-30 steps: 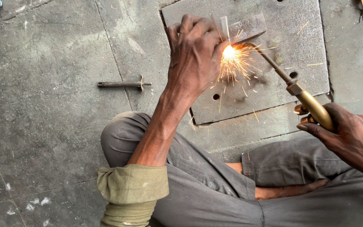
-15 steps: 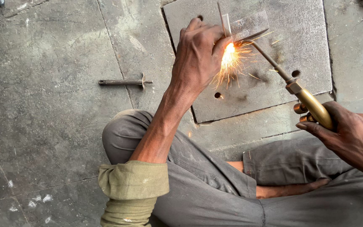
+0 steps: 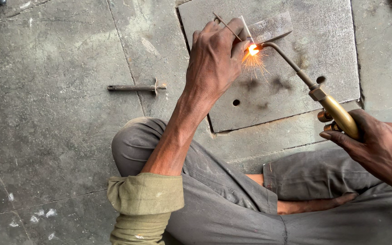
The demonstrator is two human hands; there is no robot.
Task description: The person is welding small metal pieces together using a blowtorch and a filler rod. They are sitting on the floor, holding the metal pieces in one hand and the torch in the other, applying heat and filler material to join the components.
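Here, torch (image 3: 332,106) flame near plate (image 3: 323,45) edge — floor (image 3: 60,136) open leftward

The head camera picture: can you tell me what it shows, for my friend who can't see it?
A seated person's right hand holds a brass torch, its flame throwing sparks at thin metal rods held in the left hand. This happens over a grey metal plate on a concrete floor. A dark metal bolt lies on the floor to the left.
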